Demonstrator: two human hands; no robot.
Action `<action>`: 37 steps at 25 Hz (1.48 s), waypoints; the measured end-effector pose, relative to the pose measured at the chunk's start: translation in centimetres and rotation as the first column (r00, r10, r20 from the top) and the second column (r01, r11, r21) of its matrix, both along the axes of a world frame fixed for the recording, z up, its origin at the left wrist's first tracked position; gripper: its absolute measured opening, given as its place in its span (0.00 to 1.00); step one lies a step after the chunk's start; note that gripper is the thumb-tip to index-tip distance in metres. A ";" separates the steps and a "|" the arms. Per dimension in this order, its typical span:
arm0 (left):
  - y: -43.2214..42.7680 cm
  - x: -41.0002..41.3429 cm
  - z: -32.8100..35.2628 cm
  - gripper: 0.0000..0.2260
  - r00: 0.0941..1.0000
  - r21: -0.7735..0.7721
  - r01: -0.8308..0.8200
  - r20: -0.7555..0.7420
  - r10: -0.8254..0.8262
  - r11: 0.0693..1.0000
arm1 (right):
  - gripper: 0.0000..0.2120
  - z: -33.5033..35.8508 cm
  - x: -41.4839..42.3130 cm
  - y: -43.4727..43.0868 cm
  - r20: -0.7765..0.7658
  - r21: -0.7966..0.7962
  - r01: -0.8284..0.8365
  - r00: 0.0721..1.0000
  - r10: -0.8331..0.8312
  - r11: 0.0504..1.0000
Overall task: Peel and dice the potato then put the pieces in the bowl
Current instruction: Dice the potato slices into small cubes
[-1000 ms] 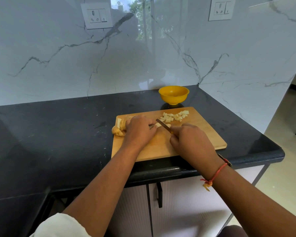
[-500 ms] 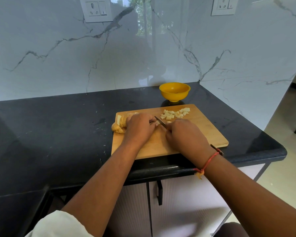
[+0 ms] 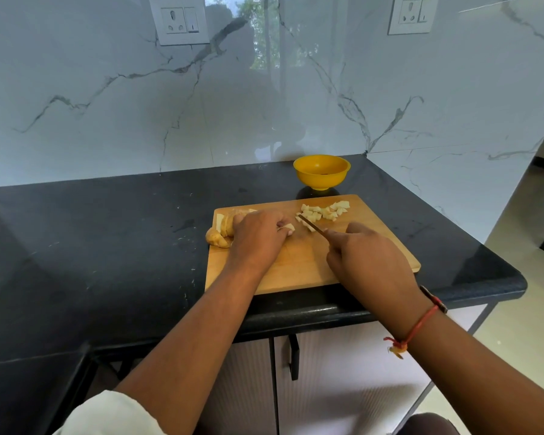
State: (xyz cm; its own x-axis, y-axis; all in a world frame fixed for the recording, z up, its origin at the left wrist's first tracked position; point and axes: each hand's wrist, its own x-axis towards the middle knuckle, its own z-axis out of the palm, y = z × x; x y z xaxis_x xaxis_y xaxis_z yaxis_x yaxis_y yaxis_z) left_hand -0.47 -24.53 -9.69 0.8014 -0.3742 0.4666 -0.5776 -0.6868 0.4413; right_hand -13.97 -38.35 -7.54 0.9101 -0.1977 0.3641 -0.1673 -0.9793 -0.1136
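- Wooden cutting board: knife now apart from left hand, shifted right since 0.5 s ago, tip at diced pieces.
- Right hand: curled round knife handle.
- Left hand: fingers bent, pinning potato strip to board.
- Uncut potato at board's left edge; yellow bowl behind board.

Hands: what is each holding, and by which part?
Right hand grips the knife by its handle; left hand holds a potato piece under its fingertips.
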 end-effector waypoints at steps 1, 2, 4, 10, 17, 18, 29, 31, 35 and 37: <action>0.0 0.0 0.0 0.08 1.000 -0.010 0.009 -0.009 -0.009 1.000 | 0.18 0.1 0.0 0.2 0.019 0.036 -0.014 1.000 0.013 0.999; 0.0 0.1 0.0 0.09 0.999 -0.032 0.023 -0.022 -0.024 0.999 | 0.18 0.3 0.1 0.5 0.032 0.069 -0.031 0.999 0.029 0.997; 0.1 0.1 -0.1 0.10 0.997 -0.086 0.046 -0.050 -0.050 0.995 | 0.16 0.3 0.4 1.2 0.037 0.105 -0.055 0.998 0.052 0.993; 0.3 0.1 -0.2 0.10 0.995 -0.165 0.037 -0.084 -0.052 0.986 | 0.15 0.1 1.5 2.1 -0.005 0.120 -0.062 0.998 0.063 0.991; 0.3 0.3 -0.3 0.07 0.994 -0.152 0.060 -0.081 -0.073 0.986 | 0.15 -0.3 3.4 2.4 -0.064 0.045 -0.047 0.997 0.050 0.998; 0.2 0.3 -0.4 0.06 0.994 -0.149 0.058 -0.080 -0.070 0.987 | 0.15 -0.2 3.2 2.3 -0.071 0.032 -0.057 0.996 0.059 0.998; 0.2 0.1 -0.2 0.07 0.997 -0.047 -0.075 -0.007 0.075 0.996 | 0.18 -0.1 0.6 0.5 -0.104 -0.038 0.004 0.995 -0.008 0.999; 0.2 0.1 -0.3 0.07 0.998 -0.073 -0.062 -0.021 0.060 0.995 | 0.18 0.0 0.6 0.3 -0.068 0.032 0.022 0.998 -0.020 0.999; 0.5 0.5 -0.6 0.06 0.998 -0.118 -0.027 -0.054 0.021 0.993 | 0.17 0.0 0.5 1.1 0.058 0.112 -0.022 0.998 0.016 0.993; 0.6 0.6 -0.7 0.05 0.998 -0.130 -0.006 -0.066 -0.002 0.991 | 0.15 0.0 0.9 1.6 0.046 0.133 -0.045 0.998 0.039 0.990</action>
